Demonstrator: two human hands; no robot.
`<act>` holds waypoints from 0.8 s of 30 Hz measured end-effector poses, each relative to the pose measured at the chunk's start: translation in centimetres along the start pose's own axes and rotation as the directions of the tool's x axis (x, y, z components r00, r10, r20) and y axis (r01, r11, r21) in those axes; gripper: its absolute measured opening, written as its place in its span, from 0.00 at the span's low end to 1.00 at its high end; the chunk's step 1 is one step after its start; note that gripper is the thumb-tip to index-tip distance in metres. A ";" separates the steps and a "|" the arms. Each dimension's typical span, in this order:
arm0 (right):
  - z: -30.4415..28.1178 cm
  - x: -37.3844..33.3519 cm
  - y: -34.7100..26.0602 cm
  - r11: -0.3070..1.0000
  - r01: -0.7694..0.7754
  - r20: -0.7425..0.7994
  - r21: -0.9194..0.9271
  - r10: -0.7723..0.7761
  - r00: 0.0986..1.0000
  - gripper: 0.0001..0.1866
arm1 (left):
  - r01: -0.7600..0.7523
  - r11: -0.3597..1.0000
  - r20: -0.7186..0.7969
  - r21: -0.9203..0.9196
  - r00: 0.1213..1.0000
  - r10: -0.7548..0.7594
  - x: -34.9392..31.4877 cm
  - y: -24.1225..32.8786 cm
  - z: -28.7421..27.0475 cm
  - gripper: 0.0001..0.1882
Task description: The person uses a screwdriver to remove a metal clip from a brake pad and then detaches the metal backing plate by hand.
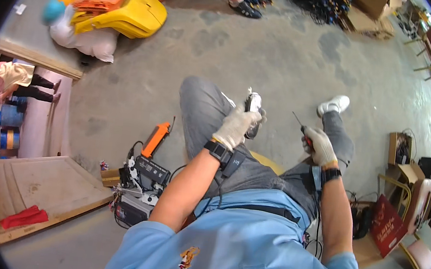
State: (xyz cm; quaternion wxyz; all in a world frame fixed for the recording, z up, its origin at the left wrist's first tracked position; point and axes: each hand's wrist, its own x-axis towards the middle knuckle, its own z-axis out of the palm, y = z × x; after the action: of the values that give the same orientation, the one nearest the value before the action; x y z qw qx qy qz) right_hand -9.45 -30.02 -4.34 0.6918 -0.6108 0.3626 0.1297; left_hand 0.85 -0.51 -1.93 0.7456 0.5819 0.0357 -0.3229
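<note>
My left hand [239, 125], in a pale knit glove, is closed around a small white and dark part [253, 102] above my left thigh. Its kind I cannot make out, since my fingers cover much of it. Over the right knee, my gloved right hand [320, 145] grips a screwdriver [303, 127]. The thin shaft points up and to the left, towards the held part but apart from it. Red and black show on the handle.
Left of my leg lie an orange tool-like case [155, 139] and dark boxes with cables [152, 170]. A wooden board [56, 183] bears a red cloth [25, 217]. Yellow and orange plastic shells [128, 13] lie far left. At right are a red board [388, 227] and chairs.
</note>
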 end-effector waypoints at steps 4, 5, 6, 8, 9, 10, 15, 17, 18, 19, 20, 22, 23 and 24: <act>-1.0 4.0 0.2 0.996 -0.089 -0.076 -0.005 0.088 0.993 0.11 | 0.039 0.999 -0.012 -0.013 0.999 -0.039 -1.1 0.3 0.7 0.30; -0.9 5.0 0.1 0.997 -0.074 -0.084 -0.023 0.072 0.994 0.10 | 0.056 0.998 -0.020 -0.025 0.998 -0.057 -1.2 0.0 0.4 0.30; -1.0 5.8 0.1 0.991 -0.091 -0.053 -0.096 0.086 0.995 0.10 | 0.069 0.997 -0.049 -0.034 0.996 -0.071 -1.1 -0.1 0.1 0.30; -1.2 7.4 1.1 0.972 -0.140 -0.079 -0.189 0.127 0.989 0.11 | 0.067 0.996 -0.073 -0.058 0.995 -0.072 -1.2 -0.2 -0.2 0.28; -1.4 8.3 1.9 0.948 -0.170 -0.108 -0.270 0.146 0.983 0.12 | 0.084 0.994 -0.078 -0.066 0.993 -0.089 -1.2 -0.2 -0.1 0.28; -1.9 9.0 2.6 0.933 -0.173 -0.086 -0.315 0.153 0.984 0.13 | 0.125 0.989 -0.099 -0.076 0.986 -0.132 -1.1 -0.1 0.1 0.27; 0.3 11.7 5.5 0.893 -0.262 -0.098 -0.365 0.243 0.965 0.15 | 0.201 0.973 -0.148 -0.111 0.965 -0.216 -1.2 0.7 0.0 0.25; 1.4 12.8 6.0 0.884 -0.229 -0.062 -0.408 0.224 0.973 0.12 | 0.206 0.970 -0.174 -0.128 0.958 -0.226 -1.1 0.8 0.2 0.25; 2.1 13.2 6.3 0.893 -0.214 -0.055 -0.396 0.210 0.976 0.13 | 0.206 0.970 -0.152 -0.131 0.962 -0.225 -1.1 0.6 0.1 0.25; 2.8 13.7 6.4 0.891 -0.221 -0.045 -0.397 0.222 0.974 0.13 | 0.207 0.969 -0.132 -0.133 0.966 -0.224 -1.2 0.5 0.0 0.26; 3.2 14.5 6.9 0.891 -0.195 -0.028 -0.410 0.202 0.979 0.13 | 0.231 0.965 -0.135 -0.121 0.960 -0.247 -1.1 0.7 0.1 0.27; 3.5 16.2 7.6 0.863 -0.180 0.012 -0.472 0.211 0.977 0.15 | 0.237 0.970 -0.121 -0.049 0.963 -0.241 -0.9 0.7 0.2 0.27; 3.9 16.9 7.8 0.862 -0.186 0.022 -0.472 0.222 0.975 0.15 | 0.233 0.972 -0.104 0.025 0.968 -0.229 -0.9 0.7 0.1 0.27; 4.3 17.5 8.1 0.851 -0.194 0.026 -0.489 0.237 0.971 0.15 | 0.232 0.971 -0.107 0.065 0.969 -0.224 -1.1 0.8 0.1 0.30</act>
State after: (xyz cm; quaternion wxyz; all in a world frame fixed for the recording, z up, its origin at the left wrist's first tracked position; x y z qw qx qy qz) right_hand -0.67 -28.80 -21.99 0.5136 -0.7133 0.3549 0.3187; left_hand 0.40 -0.05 -0.77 0.6779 0.6174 0.1268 -0.3783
